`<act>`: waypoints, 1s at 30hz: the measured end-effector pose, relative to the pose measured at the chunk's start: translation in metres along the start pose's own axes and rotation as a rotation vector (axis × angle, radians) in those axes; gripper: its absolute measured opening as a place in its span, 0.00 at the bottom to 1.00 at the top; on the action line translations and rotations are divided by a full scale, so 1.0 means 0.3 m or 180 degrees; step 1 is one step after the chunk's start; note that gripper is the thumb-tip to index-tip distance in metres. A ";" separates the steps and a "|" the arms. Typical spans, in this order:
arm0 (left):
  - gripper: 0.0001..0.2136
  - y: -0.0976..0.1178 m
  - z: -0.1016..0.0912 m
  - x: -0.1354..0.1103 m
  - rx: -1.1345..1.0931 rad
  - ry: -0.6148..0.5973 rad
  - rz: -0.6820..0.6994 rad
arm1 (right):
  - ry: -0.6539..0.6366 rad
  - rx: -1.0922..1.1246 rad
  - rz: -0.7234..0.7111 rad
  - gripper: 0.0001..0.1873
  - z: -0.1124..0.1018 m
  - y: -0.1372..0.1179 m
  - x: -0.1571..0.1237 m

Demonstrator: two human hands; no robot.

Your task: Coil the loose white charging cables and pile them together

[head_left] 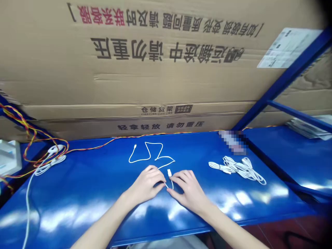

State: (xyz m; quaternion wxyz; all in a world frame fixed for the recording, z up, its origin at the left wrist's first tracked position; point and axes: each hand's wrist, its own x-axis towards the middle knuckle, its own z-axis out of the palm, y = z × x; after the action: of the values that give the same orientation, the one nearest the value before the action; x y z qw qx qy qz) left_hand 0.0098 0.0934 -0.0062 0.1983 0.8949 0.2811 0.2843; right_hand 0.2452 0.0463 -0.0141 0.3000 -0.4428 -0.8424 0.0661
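My left hand (149, 181) pinches the white cable (140, 160), seemingly steadying its bend; my right hand (187, 188) meets it below the plug (169, 173), whether gripping I cannot tell.

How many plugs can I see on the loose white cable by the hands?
2. One plug is at the far end of the cable; the other plug is between the left hand and right hand. Part of the cable is hidden under the left hand.
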 end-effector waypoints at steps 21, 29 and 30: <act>0.22 0.052 -0.027 0.002 0.0143 -0.0236 -0.0604 | -0.0410 0.0647 -0.0403 0.18 -0.022 0.004 -0.012; 0.09 0.055 -0.025 -0.003 -0.0106 -0.0392 -0.0596 | 0.0324 0.0510 0.0292 0.19 0.004 0.026 -0.023; 0.09 0.051 -0.023 -0.003 -0.0104 -0.0386 -0.0583 | 0.0248 0.0476 0.0259 0.20 0.005 0.028 -0.022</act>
State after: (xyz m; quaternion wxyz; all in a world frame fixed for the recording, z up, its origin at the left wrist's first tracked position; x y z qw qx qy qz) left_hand 0.0107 0.0826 0.0066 0.2547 0.8776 0.3445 0.2148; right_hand 0.2533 0.0464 -0.0216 0.3618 -0.4552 -0.8041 0.1237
